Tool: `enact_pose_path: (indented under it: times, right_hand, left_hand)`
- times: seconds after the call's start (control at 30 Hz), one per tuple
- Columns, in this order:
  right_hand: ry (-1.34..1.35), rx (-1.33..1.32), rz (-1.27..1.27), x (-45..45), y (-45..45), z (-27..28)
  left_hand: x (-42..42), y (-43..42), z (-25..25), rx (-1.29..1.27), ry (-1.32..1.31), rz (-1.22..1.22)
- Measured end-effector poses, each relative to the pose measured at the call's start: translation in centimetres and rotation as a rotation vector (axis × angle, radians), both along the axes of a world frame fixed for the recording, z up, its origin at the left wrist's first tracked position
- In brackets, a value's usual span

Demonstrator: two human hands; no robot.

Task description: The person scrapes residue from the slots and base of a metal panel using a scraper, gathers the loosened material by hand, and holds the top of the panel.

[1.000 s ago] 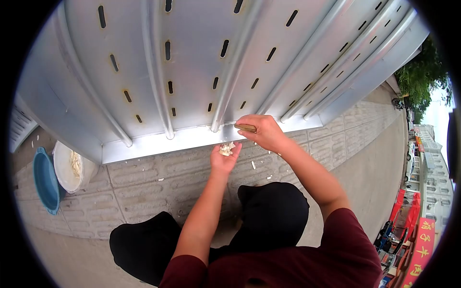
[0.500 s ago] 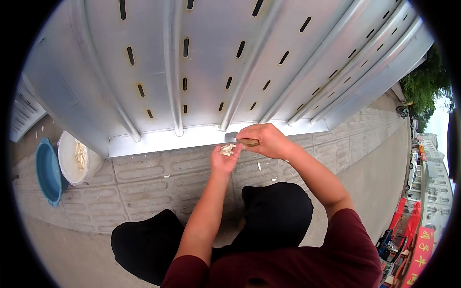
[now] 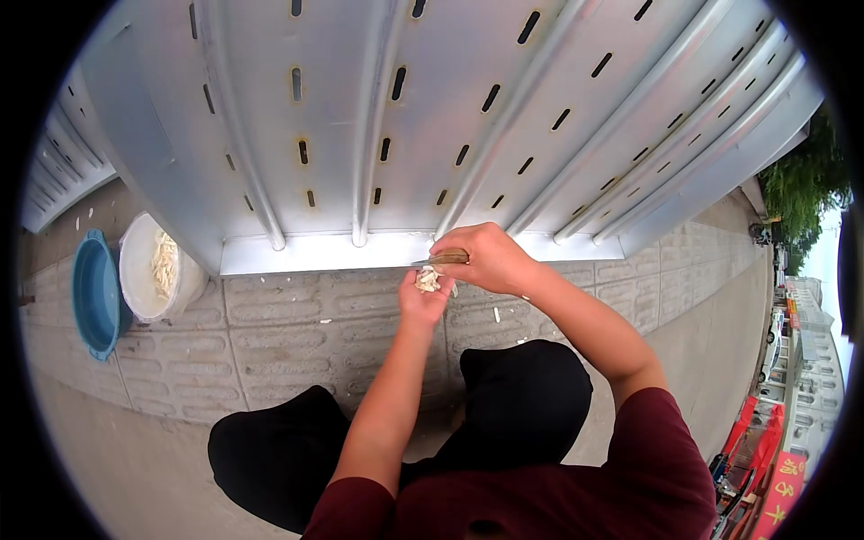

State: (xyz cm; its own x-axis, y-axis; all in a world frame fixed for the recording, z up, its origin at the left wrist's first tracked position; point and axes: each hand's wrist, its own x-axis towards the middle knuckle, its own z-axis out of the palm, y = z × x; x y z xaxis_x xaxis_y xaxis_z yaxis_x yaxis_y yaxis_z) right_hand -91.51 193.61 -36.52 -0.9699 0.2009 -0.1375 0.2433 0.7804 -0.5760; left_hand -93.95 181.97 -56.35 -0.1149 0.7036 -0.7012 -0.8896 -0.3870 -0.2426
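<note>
My right hand is closed round the wooden handle of a small knife. Its short metal blade points left, just above my left hand. That hand is cupped palm up and holds a small heap of whitish cut pieces; what they are is too small to tell. The blade is close over the pieces, but I cannot tell whether it touches them. Both hands are in front of the bottom ledge of a large slotted metal panel.
On the left, a white bucket with pale strips inside stands beside a blue oval basin. White scraps lie on the patterned paving. My black-clad knees are below my hands. Far right are red awnings and buildings.
The view has shifted, so the panel and containers appear further right. The right hand has moved slightly left, bringing the blade from above the fingertips to over the pieces in the left palm.
</note>
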Motion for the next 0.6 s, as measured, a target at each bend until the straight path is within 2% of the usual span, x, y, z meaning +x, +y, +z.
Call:
enact_pose_path:
  times: [0.07,0.17,0.27,0.37,0.47,0.57,0.6]
  right_hand:
    - [0.104,0.015,-0.047,-0.1,0.0,0.2]
    - [0.123,0.072,-0.011,-0.6,0.8,-1.9]
    - [0.059,0.037,-0.004,-0.4,0.5,-1.8]
    - [-0.036,-0.061,-0.131,-0.5,0.5,0.6]
    - [0.029,-0.045,-0.134,-0.1,0.8,-0.7]
    - [-0.025,-0.015,-0.002,0.4,-0.3,0.7]
    - [-0.036,-0.082,-0.046,0.3,-0.5,1.3]
  left_hand:
    - [0.0,-0.2,0.2,0.019,0.007,0.014]
    - [-0.1,-0.2,0.2,0.033,0.009,0.022]
    - [-0.4,-0.6,0.1,0.011,-0.007,0.033]
    - [-0.6,-0.8,0.5,0.001,-0.017,0.061]
    - [-0.5,-0.8,0.1,0.025,0.012,0.050]
    - [-0.8,-1.1,0.1,-0.018,-0.013,0.041]
    - [-0.7,-1.0,-0.1,-0.040,-0.035,0.041]
